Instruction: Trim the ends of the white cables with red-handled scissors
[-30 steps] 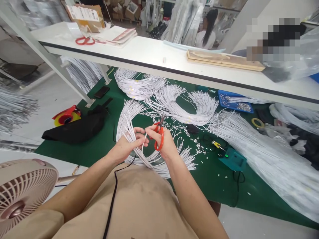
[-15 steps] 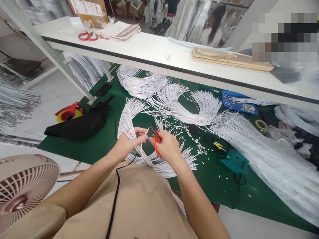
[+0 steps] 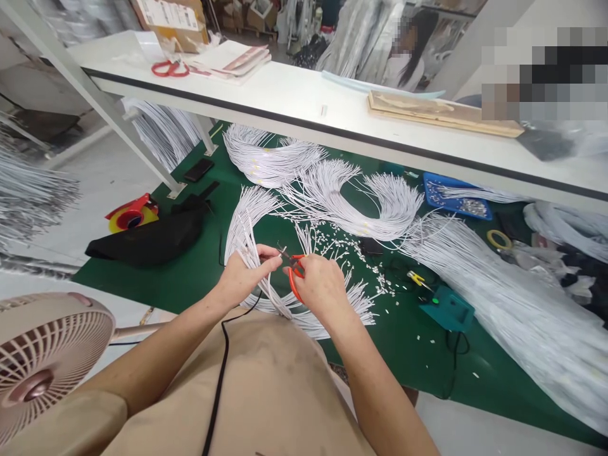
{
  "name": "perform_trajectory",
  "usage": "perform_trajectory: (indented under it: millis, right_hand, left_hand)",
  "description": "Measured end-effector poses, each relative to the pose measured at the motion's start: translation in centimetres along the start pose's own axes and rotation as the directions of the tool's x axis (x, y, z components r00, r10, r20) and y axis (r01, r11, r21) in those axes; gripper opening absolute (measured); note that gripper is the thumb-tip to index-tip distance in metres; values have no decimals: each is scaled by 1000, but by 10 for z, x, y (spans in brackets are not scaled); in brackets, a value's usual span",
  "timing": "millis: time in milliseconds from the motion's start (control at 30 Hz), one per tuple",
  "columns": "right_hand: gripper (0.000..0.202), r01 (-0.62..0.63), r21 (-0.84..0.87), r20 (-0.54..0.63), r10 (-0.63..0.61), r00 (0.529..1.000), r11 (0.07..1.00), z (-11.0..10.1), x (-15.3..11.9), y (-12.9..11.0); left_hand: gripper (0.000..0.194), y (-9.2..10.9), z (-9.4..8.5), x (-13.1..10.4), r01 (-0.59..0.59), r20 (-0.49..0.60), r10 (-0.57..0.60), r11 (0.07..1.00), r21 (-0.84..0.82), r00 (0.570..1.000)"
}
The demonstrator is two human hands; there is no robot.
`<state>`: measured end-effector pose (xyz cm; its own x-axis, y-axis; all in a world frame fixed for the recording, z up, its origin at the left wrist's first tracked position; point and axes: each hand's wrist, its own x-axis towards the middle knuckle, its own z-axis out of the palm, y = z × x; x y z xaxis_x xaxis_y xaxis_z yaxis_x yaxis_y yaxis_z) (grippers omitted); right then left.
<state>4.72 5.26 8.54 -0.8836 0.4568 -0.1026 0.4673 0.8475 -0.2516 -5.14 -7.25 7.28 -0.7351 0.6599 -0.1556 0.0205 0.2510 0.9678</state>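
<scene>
While left hand (image 3: 241,277) pinches one wire (image 3: 269,282), right hand (image 3: 323,285), one cutter (image 3: 294,286)

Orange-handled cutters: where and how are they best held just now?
Probably by the orange handles, from the right, where the right hand holds them. The dark blades point left, toward the left hand with its white wires, so a grip from that side would likely meet the cutting edges.

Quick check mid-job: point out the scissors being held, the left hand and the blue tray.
Held scissors (image 3: 293,286): head view, on the red handle.
Left hand (image 3: 238,276): head view, on the middle of the hand.
Blue tray (image 3: 446,208): head view, on the near rim.
</scene>
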Motion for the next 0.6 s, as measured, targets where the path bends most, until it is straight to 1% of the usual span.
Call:
perform_trajectory:
  millis: [167,267,333,400,433,467,533,600]
  right_hand:
    - [33,1,9,-3,-1,1000,1000,2,-1,-3]
    - [35,-7,50,2,7,1000,999,2,-2,-2]
    - [37,-27,127,29,23,999,992,2,-3,1]
    - [39,-60,283,75,40,996,957,1,-2,6]
    - [38,-71,395,87,40,995,916,1,-1,9]
    - [35,-75,521,85,36,996,850,0,1,11]
    - [28,-38,751,46,5,999,659,-2,5,15]
    - [25,25,886,1,-55,998,464,-3,9,16]
  left_hand:
    - [22,-1,-2,0,55,67,-51,997,-49,996]
    - [21,0,-2,0,49,98,-43,997,-59,994]
    - [21,1,-3,0,31,123,-24,998,-50,992]
    - [22,2,-4,-1,17,156,-7,998,-63,988]
    - [22,3,-4,-1,16,175,-1,996,-84,985]
    - [22,3,-4,-1,21,198,2,993,-115,980]
    - [21,5,-5,-2,41,243,4,983,-179,970]
    - [22,6,-5,-2,66,291,0,974,-218,957]
